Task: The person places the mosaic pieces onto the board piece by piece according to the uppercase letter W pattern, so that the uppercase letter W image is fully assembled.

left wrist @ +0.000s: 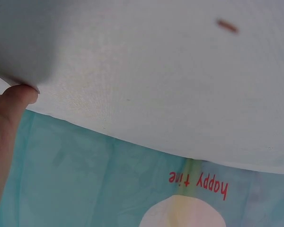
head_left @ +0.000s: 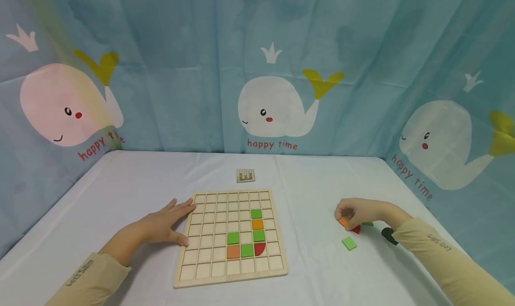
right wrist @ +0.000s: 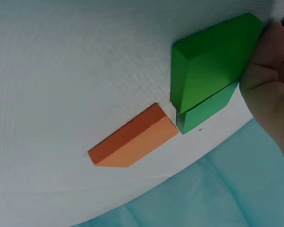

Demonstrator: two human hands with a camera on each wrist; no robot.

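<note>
My left hand [head_left: 165, 223] rests on the left edge of a wooden grid board [head_left: 231, 280], fingers spread. On the board's right half sit several green tiles [head_left: 247, 250], two orange tiles [head_left: 257, 224] and a red rounded tile [head_left: 260, 249]. To the right of the board, my right hand [head_left: 360, 211] pinches an orange tile [head_left: 343, 221] between curled fingers and thumb. Under and beside it lie a red piece [head_left: 356, 229] and green tiles [head_left: 349, 243]. The right wrist view shows green tiles [right wrist: 213, 66] beside the hand and an orange piece [right wrist: 135, 137]; the fingertips are cut off.
A small card with a printed grid pattern [head_left: 245, 175] lies behind the board. A dark rounded object [head_left: 389, 236] shows by the right sleeve. A white cloth [head_left: 310, 176] covers the table, and a blue whale-print curtain [head_left: 181, 73] surrounds the back and sides.
</note>
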